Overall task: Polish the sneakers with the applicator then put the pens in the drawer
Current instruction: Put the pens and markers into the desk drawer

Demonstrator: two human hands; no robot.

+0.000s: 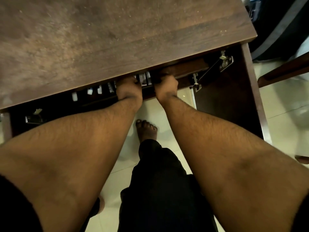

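Observation:
A shallow drawer [93, 102] stands pulled out a little from under the brown wooden desk top [100, 39]. Inside it lies a row of pens [144, 79] with pale ends, partly hidden by the desk edge. My left hand [129, 88] reaches into the drawer beside the pens; its fingertips disappear under the desk top. My right hand [166, 86] grips the drawer's wooden front panel [185, 66], fingers curled over its edge. No sneakers or applicator are in view.
Metal hinges and stays [224, 61] sit at the drawer's right end, and another bracket [33, 117] at its left. The desk's dark side panel [234, 97] stands on the right. My bare foot [146, 129] is on the pale tiled floor [280, 106].

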